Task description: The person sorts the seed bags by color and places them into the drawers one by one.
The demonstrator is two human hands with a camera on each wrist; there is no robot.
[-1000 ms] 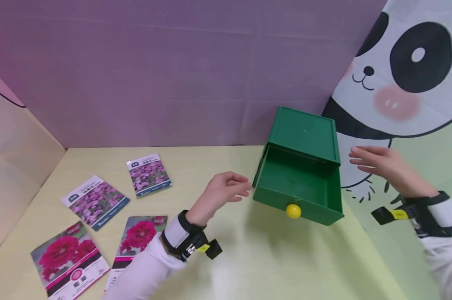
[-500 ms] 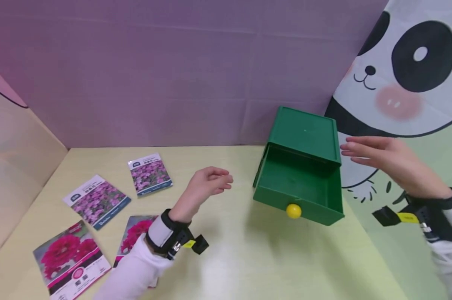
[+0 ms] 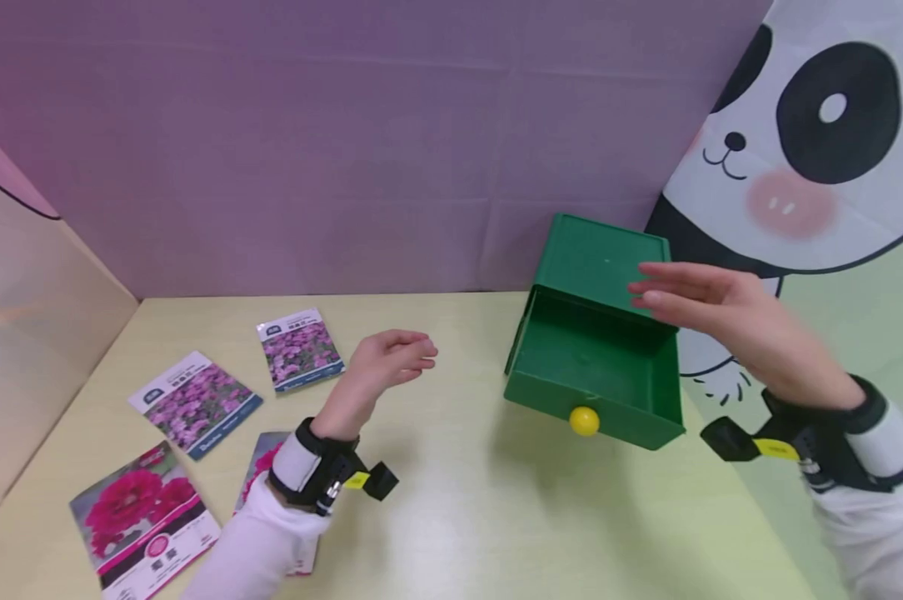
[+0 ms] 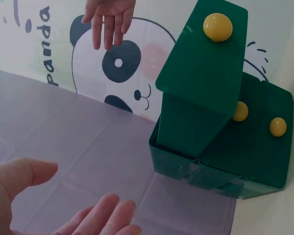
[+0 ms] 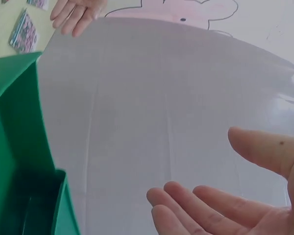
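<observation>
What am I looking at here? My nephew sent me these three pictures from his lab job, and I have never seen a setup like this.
A person is working at a pale yellow table with bare hands, wearing three small cameras. The wide picture comes from a camera on the head, looking down. The other two come from cameras strapped to the wrists, so each shows its own hand up close.

On the table stands a green plastic drawer box with one drawer pulled out, which has a round yellow knob. To the left lie four flat flower seed packets.

Neither hand holds anything. The left hand hangs loosely curled above the table between the packets and the drawer. The right hand, fingers straight, hovers at the box's top right edge; I cannot tell whether it touches.
</observation>
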